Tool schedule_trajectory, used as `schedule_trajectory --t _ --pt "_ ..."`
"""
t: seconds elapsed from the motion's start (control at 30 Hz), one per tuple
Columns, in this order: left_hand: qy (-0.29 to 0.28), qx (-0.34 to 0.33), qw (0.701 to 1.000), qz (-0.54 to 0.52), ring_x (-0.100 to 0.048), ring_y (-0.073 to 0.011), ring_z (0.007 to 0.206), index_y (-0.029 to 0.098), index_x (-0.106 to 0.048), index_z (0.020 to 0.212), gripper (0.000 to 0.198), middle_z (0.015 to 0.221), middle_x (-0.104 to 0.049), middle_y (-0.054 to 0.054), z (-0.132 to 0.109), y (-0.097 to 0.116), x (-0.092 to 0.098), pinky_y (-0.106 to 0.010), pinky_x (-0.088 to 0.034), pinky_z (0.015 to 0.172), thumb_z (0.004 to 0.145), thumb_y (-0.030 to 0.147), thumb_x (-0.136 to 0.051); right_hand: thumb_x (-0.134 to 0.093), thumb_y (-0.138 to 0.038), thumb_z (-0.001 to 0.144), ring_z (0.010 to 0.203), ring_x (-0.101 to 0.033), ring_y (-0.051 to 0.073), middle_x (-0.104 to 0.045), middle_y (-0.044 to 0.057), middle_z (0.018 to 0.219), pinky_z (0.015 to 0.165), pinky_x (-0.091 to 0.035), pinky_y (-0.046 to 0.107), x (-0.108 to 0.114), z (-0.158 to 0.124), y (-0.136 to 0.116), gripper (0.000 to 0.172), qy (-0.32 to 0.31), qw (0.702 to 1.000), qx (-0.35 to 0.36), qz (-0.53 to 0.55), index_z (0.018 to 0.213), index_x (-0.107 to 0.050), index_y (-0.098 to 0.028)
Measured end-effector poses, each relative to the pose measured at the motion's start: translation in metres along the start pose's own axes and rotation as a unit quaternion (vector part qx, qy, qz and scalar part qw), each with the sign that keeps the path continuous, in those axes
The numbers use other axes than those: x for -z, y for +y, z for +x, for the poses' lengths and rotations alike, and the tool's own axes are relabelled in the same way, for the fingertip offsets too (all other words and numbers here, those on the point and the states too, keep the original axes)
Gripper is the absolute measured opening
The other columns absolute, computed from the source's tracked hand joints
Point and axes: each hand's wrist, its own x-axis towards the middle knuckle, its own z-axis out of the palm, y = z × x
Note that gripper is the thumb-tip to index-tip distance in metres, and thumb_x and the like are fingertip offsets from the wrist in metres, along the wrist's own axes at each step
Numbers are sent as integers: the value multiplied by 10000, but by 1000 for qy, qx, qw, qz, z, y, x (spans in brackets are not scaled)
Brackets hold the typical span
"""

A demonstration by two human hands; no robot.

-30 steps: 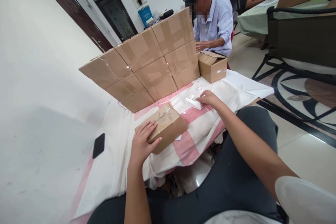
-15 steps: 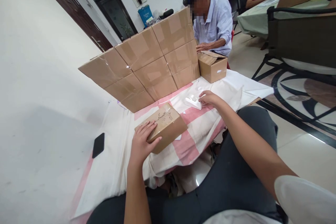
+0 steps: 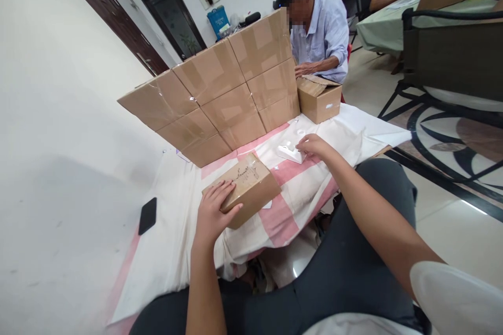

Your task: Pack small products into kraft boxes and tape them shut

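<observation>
One spread left hand [image 3: 214, 209] seemingly steadies my carton [image 3: 253, 191]; whether my right hand [image 3: 313, 146] grips the white item [image 3: 290, 155], I can't tell.

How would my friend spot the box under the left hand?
Find the big wall of taped cardboard on the striped cloth. On its near side sits a brown box, with the person's left hand resting on it. Unlike the box with the loose flap beside the wall, it has dark squiggly marks on top.
</observation>
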Motion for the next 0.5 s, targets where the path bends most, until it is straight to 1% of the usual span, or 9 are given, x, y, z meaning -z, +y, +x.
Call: schedule_trajectory --t 0.13,0.23,0.3,0.37,0.5 --pt "3 -3 1000 1 -578 -322 1298 277 -582 1345 510 1349 -665 -82 0 1 0 -561 -469 1071 866 380 -725 -826 -159 705 408 -530 152 -539 -24 492 416 -460 258 1 -4 -1 316 9 999 -6 -36 943 -618 -140" --pt "3 -2 1000 0 -576 -321 1301 264 -587 1332 501 1347 -665 -85 0 1 1 -557 -466 1077 864 377 -728 -820 -170 727 386 -508 142 -532 -40 484 421 -453 262 2 -6 0 364 0 999 -17 -35 1024 -611 -144" --pt "0 1 1000 -1 -571 -319 1308 264 -587 1331 498 1356 -659 -83 0 2 1 -553 -466 1081 866 379 -725 -820 -177 738 377 -494 127 -519 -56 480 425 -439 246 3 -4 2 376 -6 1000 -20 -22 1046 -606 -146" --pt "0 2 1000 0 -569 -319 1310 267 -587 1331 497 1358 -658 -82 0 2 1 -549 -469 1077 868 384 -722 -819 -175 747 382 -490 111 -509 -67 479 433 -428 224 3 -1 5 353 -10 1000 -18 -5 1028 -608 -145" --pt "0 5 1000 1 -576 -320 1302 266 -589 1331 496 1356 -659 -83 0 2 1 -547 -470 1076 867 382 -722 -775 -137 781 402 -490 94 -507 -68 468 449 -426 192 4 5 12 235 -20 999 -13 28 950 -612 -147"
